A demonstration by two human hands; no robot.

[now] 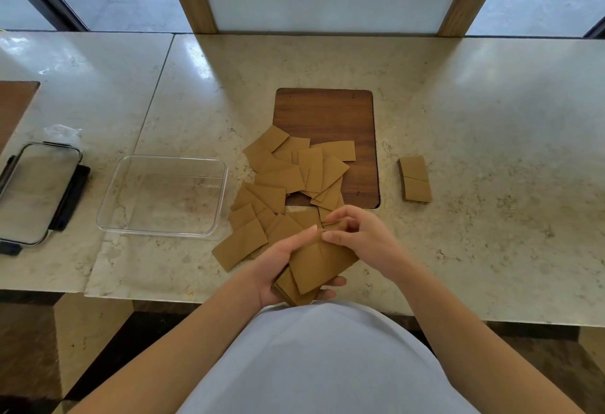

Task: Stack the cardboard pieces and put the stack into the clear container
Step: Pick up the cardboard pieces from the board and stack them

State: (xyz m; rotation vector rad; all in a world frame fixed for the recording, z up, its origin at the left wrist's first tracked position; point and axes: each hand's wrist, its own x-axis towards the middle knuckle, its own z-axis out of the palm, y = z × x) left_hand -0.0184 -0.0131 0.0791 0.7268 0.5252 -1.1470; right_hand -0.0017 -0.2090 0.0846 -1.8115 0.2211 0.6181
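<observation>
Your left hand [281, 268] cups a small stack of tan cardboard rectangles [314, 271] at the lower centre of the frame, fingers curled under it and thumb laid along its top. Your right hand [357, 233] meets the stack's far edge, fingertips bent and pinching the top piece.

Just above your hands a loose heap of tan cardboard pieces [291, 181] sprawls across the pale marble counter [491, 118], its upper part overlapping a dark wooden rectangular board [327, 112] at centre frame. Two more cardboard pieces [415, 178] lie neatly end to end at centre right, apart from the heap.

The clear square plastic container [163, 195] sits open at centre left, its right wall close beside the heap's left edge. Farther left lies a clear lid with black clips [36, 194], with a crumpled bit of clear plastic [62, 132] behind it. No writing or labels can be read anywhere.
</observation>
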